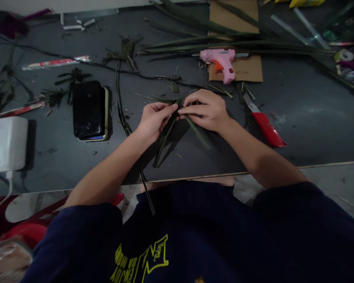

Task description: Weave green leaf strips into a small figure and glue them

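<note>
Green leaf strips (165,142) are pinched between both hands above the dark table, their ends fanning down toward the front edge. My left hand (155,118) grips them from the left, thumb on top. My right hand (207,109) is closed around the strips from the right, fingertips almost meeting the left thumb; one blurred strip hangs below it. Just behind the hands lie small leaf scraps (172,84). A pink glue gun (224,63) rests on cardboard (249,72) behind my right hand. To the right is a red-handled cutter (268,129) with its blade out.
Two stacked phones (87,110) and a white power block (7,143) lie left. A black cable (106,65) crosses the table. Long leaves (177,48) spread across the back, near woven leaf pieces (126,49). A long strip (144,184) hangs over the front edge.
</note>
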